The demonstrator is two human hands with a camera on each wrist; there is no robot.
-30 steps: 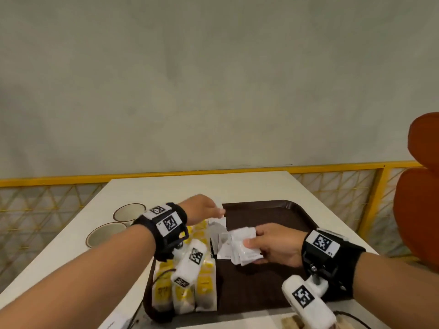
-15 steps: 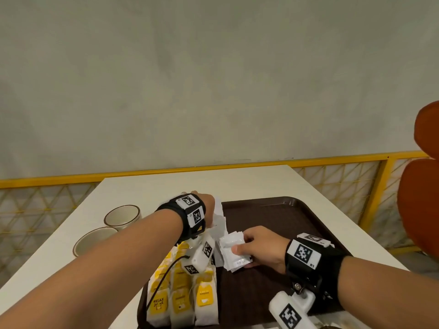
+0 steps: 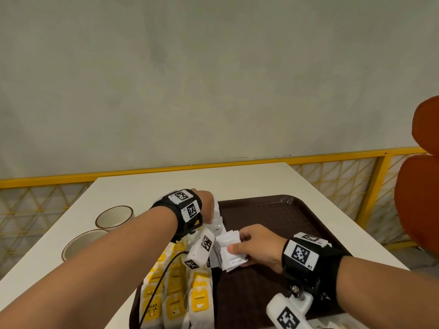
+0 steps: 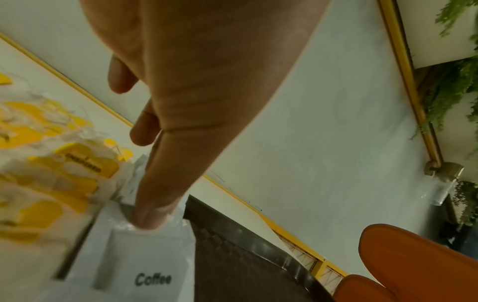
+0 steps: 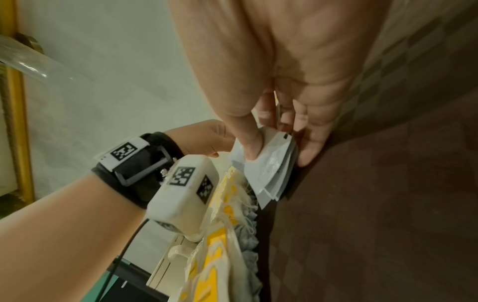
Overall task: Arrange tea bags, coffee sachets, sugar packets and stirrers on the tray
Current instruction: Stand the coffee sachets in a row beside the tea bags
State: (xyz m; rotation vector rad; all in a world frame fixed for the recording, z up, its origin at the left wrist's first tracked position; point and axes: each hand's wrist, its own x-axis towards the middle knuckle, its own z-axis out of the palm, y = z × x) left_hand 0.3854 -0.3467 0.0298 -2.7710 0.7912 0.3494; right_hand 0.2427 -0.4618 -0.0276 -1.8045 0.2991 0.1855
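Nearest, yellow-labelled tea bags (image 3: pixel 177 298) lie in rows along the left side of the brown tray (image 3: pixel 273 210) on the white tabletop (image 3: pixel 152 186). Just beyond, the right hand (image 3: pixel 257 248) pinches a fanned stack of white sachets (image 3: pixel 229 251) between thumb and fingers, low over the tray's middle. Beside it the left hand (image 3: pixel 206 205) pinches the top edge of a white sachet marked Coffee (image 4: pixel 145 263), next to the tea bags. Two cups (image 3: pixel 114 216) stand further left on the tabletop
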